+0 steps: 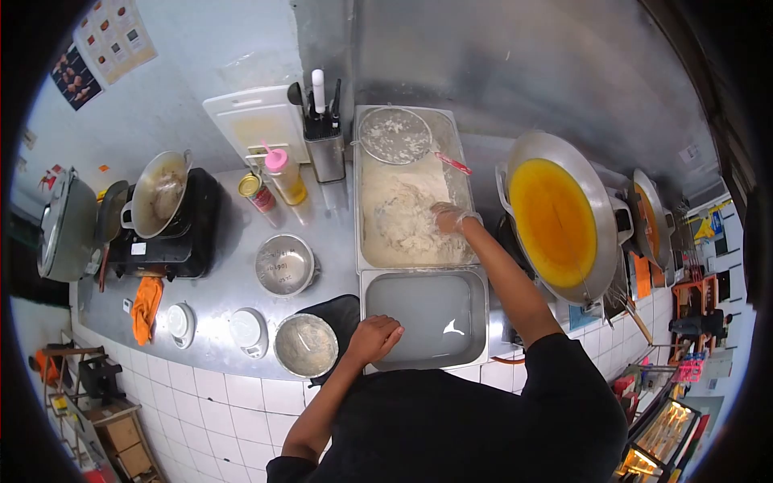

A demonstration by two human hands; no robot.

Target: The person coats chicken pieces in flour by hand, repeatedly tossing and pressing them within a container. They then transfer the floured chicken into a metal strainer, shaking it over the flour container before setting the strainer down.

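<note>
Evidently, my right hand (451,217) has its fingers slightly bent in the flour (403,229); their tips are hidden, so I cannot tell whether they grip anything. Clumps surround them, with a smoother patch beyond: I judge it partly worked, that patch remaining. The flour sits inside the tray (359,193), whose long axis points away from me, wallward. My left hand (375,338) is loosely curled beside the water pan (485,314), its hold unclear.
</note>
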